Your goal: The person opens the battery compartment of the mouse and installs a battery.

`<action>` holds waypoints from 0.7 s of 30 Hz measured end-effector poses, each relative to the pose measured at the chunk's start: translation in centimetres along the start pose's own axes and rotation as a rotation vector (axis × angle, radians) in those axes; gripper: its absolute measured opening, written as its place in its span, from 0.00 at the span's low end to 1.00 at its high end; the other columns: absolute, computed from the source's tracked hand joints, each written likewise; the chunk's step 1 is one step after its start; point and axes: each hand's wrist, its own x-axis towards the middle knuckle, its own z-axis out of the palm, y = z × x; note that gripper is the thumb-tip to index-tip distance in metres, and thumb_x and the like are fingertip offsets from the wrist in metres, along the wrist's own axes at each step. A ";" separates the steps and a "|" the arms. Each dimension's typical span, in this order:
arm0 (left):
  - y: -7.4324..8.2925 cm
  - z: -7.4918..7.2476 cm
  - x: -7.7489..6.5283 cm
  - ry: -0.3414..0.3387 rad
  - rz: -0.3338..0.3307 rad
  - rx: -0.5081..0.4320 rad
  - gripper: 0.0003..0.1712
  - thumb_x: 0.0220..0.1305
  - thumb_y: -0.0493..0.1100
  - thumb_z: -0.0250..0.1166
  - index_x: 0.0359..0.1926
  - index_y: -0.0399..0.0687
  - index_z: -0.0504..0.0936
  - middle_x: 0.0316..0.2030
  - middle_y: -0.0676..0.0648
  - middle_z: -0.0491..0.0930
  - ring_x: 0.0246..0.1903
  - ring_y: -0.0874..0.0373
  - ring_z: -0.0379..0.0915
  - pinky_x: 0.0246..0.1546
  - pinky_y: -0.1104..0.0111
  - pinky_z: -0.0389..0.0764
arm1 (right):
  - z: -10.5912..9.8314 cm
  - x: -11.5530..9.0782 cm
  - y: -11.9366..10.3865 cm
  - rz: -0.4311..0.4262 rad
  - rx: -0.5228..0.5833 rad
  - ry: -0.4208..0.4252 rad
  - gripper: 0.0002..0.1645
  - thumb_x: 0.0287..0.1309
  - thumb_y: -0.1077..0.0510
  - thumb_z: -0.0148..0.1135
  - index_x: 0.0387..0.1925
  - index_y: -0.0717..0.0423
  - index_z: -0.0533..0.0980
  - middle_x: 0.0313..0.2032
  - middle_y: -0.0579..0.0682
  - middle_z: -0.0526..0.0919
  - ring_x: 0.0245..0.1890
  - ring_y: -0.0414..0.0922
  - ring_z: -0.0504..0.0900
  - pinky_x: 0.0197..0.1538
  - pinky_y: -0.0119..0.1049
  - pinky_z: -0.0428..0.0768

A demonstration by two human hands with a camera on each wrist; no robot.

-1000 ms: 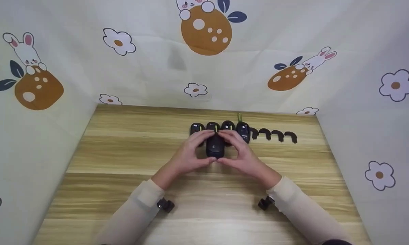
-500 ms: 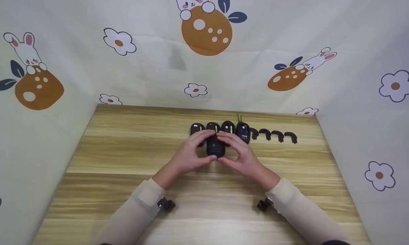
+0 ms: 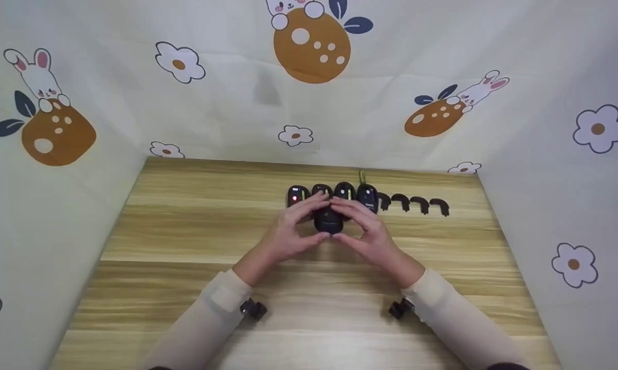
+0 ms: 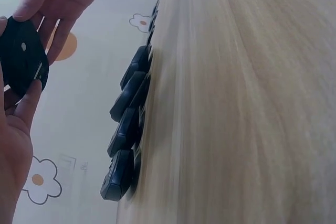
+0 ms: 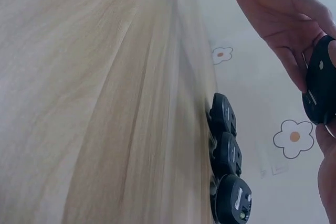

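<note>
Raised over the table, a black computer mouse (image 3: 329, 225) is held between both hands. My left hand (image 3: 288, 234) grips its left side, thumb at the near end and fingers at the far end. On the other side, my right hand (image 3: 369, 234) grips it the same way. From below, in the left wrist view, the mouse's underside (image 4: 22, 59) shows a pale oval spot and a small light slot. Behind the hands, several more black mice lie in a row, among them one mouse (image 3: 297, 194) with a red light; fingers partly cover the row.
Several black curved pieces (image 3: 419, 204) lie in line right of the mice. A green stick-like piece (image 3: 362, 178) pokes out behind the rightmost mouse. The wooden table (image 3: 185, 226) meets a patterned cloth wall (image 3: 226, 103) at the back and sides.
The held mouse has tilted, so less of its top shows to the head camera, and its near end has shifted slightly away. A red light now shows on the leftmost mouse.
</note>
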 end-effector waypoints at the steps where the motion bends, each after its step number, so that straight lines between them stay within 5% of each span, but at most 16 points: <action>1: 0.0 0.0 0.0 0.001 0.017 0.007 0.37 0.67 0.41 0.81 0.73 0.40 0.80 0.78 0.37 0.72 0.78 0.39 0.67 0.67 0.62 0.82 | 0.0 0.0 0.0 0.000 0.001 0.001 0.41 0.51 0.72 0.83 0.68 0.65 0.80 0.71 0.65 0.79 0.71 0.64 0.78 0.71 0.41 0.82; 9: 0.0 0.3 0.1 0.072 0.102 -0.006 0.29 0.65 0.35 0.81 0.66 0.40 0.85 0.71 0.39 0.79 0.71 0.42 0.76 0.61 0.61 0.87 | 0.0 0.3 -0.5 -0.007 0.000 0.031 0.38 0.54 0.76 0.80 0.67 0.68 0.80 0.67 0.66 0.82 0.67 0.62 0.81 0.69 0.39 0.83; 21: 0.8 0.6 0.5 0.122 0.082 -0.054 0.25 0.67 0.36 0.80 0.63 0.41 0.86 0.62 0.42 0.85 0.59 0.46 0.84 0.54 0.58 0.92 | 0.5 1.8 -3.4 -0.053 0.011 0.143 0.30 0.53 0.83 0.74 0.59 0.74 0.81 0.57 0.69 0.85 0.59 0.59 0.84 0.70 0.39 0.82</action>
